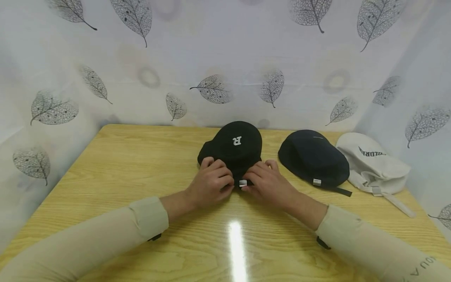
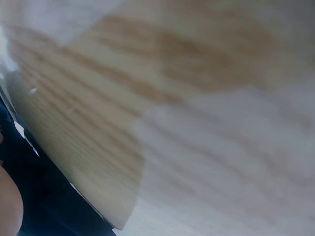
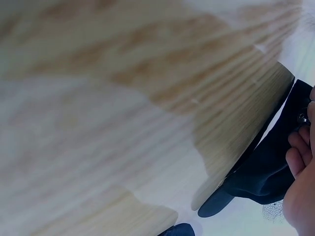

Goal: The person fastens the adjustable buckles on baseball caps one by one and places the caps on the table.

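A black cap (image 1: 225, 145) with a white letter R lies in the middle of the table, its back strap toward me. My left hand (image 1: 211, 182) grips the left part of its back edge with curled fingers. On the other side my right hand (image 1: 267, 183) pinches the strap by the small metal buckle (image 1: 243, 183). The right wrist view shows the cap's dark cloth (image 3: 261, 174) beside the curled fingers (image 3: 298, 147). Only a sliver of the left hand (image 2: 9, 206) shows in the left wrist view, against dark cloth (image 2: 54, 196).
To the right lies a dark navy cap (image 1: 311, 156) with a metal buckle and a loose strap end. A white cap (image 1: 384, 164) with dark lettering sits beyond it, its strap trailing over the wooden table (image 1: 141, 164). A leaf-patterned curtain (image 1: 232, 51) hangs behind.
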Available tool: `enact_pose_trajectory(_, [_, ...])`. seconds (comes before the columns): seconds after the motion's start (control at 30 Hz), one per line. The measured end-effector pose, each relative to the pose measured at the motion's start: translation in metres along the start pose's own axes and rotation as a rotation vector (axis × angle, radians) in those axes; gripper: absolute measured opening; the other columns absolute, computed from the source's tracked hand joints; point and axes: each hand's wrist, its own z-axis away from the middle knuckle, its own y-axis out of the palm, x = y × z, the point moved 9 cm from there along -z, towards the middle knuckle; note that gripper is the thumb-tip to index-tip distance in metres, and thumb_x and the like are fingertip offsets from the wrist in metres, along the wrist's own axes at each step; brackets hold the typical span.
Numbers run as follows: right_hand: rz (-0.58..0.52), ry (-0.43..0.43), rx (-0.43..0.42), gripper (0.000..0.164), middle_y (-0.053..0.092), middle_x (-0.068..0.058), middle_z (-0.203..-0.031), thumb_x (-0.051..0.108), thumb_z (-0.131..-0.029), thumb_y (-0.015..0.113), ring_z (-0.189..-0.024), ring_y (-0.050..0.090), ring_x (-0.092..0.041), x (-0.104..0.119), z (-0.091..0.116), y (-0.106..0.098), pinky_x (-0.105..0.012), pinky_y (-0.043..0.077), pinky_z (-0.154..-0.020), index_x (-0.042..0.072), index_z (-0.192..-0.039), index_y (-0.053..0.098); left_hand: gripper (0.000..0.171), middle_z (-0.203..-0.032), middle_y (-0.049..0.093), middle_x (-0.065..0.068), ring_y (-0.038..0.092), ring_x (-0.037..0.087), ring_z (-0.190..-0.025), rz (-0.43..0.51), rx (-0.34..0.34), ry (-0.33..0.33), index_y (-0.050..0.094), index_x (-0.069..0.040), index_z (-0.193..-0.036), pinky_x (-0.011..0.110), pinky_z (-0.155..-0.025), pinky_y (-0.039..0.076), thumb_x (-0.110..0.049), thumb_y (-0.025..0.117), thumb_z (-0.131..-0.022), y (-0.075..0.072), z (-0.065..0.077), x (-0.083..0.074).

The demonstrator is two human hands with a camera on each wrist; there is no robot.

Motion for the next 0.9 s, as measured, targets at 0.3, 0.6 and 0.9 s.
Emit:
enact_pose_trajectory(0.3, [0.009,-0.016,-0.022,0.025,0.067,0.000,-0.097,0.030,-0.084,0.081,-0.093,0.056,-0.020,-0.0002,0.0013,-0.0013,-0.045,0.038,-0.084,0.010,-0.097,0.070,0.010,-0.085,0.070,-0.004,0.056,0.018,-0.086,0.008,-0.027,0.013,0.072,-0.017,-0.074,0.041,-0.082,0.037,-0.018,0.080,-0.079,-0.0026,-0.0021,-0.0028])
enact_pose_trajectory(0.6, [-0.027,-0.046,-0.038,0.024,0.068,0.000,-0.100,0.031,-0.087,0.077,-0.097,0.057,-0.019,0.0018,0.0008,-0.0014,-0.044,0.037,-0.083,0.011,-0.100,0.072,0.013,-0.084,0.069,-0.005,0.056,0.016,-0.085,0.035,-0.064,0.050,0.072,-0.017,-0.075,0.040,-0.082,0.037,-0.018,0.085,-0.075,-0.0043,-0.0017,-0.0051])
enact_pose_trajectory(0.9, [-0.034,-0.048,-0.028,0.028,0.068,0.000,-0.101,0.034,-0.085,0.078,-0.098,0.058,-0.019,0.0036,0.0002,-0.0009,-0.042,0.037,-0.083,0.012,-0.100,0.072,0.012,-0.084,0.069,-0.005,0.056,0.015,-0.084,0.057,-0.052,0.070,0.073,-0.017,-0.076,0.039,-0.082,0.037,-0.018,0.084,-0.075,-0.0045,-0.0022,-0.0080])
